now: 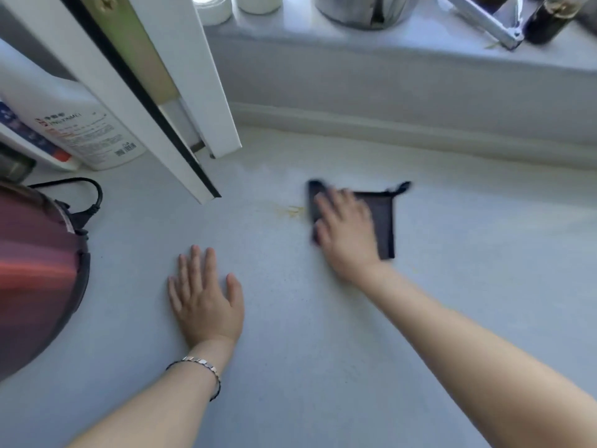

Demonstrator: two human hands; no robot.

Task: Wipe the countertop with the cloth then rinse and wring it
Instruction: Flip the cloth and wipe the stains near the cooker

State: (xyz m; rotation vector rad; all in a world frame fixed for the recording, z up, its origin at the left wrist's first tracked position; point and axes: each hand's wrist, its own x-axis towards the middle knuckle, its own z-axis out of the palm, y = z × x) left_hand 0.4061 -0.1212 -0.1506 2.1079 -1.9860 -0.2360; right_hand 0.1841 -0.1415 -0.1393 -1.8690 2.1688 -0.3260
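- Two bare forearms reach out over the pale worktop [323,367]; a beaded bracelet [202,367] sits on the wrist just behind the left grip [206,302].
- Left grip lies palm down on the bare worktop, fingers straight and slightly spread, holding nothing.
- Right grip [347,234], farther out and to the right of the left grip, lies flat with its fingers stretched out on top of the dark cloth [385,221], pressing on it rather than curling round it; the outline is blurred.
- Cloth lies spread on the worktop directly beneath the right grip, its edges showing beyond the fingertips and along the thumbless far side, with a small loop at the corner farthest from the wrist.
- Just past the right grip's fingertips, toward the left grip's side, a faint yellow smear [290,211] marks the worktop.
- Well left of the left grip stands a round dark-red appliance [32,270] with a black cord [84,195].
- Beyond the left grip a white door edge [181,101] hangs over the worktop, with a white labelled bottle [84,127] behind it.
- Farthest from both grips, a raised ledge [387,40] carries a metal pot [365,11] and a dark bottle [546,22].
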